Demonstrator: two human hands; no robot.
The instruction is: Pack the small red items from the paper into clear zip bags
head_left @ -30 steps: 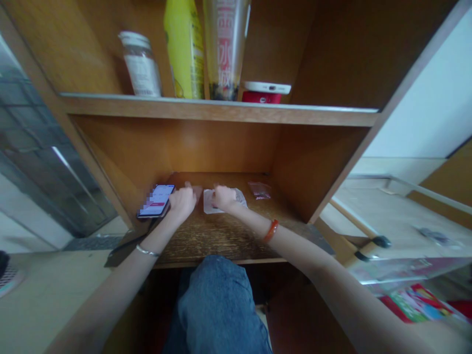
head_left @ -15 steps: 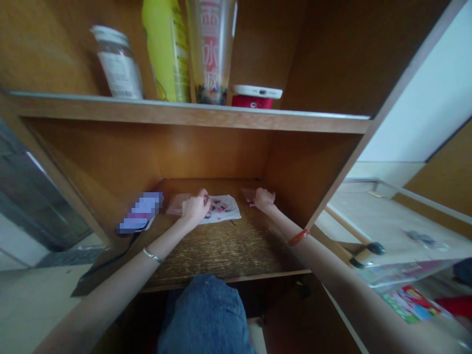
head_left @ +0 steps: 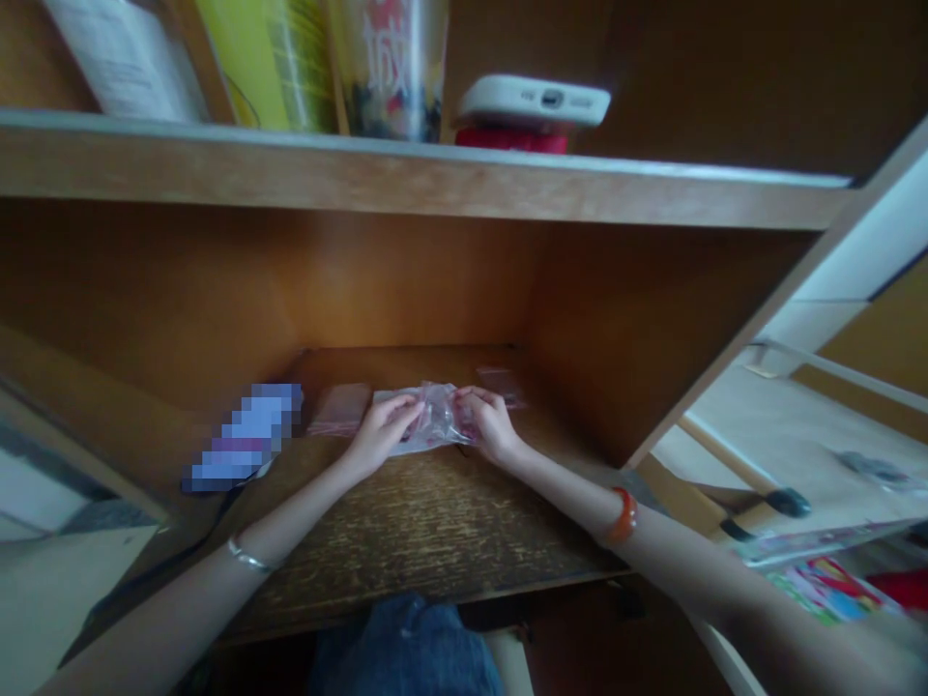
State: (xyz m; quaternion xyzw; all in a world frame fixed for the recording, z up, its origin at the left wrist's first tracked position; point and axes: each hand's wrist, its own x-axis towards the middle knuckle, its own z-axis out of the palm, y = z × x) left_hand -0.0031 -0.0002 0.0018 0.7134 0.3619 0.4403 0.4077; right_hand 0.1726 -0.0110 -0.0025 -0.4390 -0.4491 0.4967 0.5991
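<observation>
Both hands meet over a small clear plastic bag with pink bits inside, held just above a white sheet on the wooden desk. My left hand pinches the bag's left side. My right hand pinches its right side. A silver bangle is on my left wrist, an orange one on my right. A pinkish packet lies just left of my left hand, and another small packet lies behind my right hand.
A phone with its cable lies at the desk's left. The shelf above carries a white and red box, a cup and bottles. The cubby's side wall stands at right. A white surface and colourful paper lie at far right.
My right hand came back from the packet at the right and joined my left hand over the white sheet, now gripping a clear bag. The camera moved closer and lower.
</observation>
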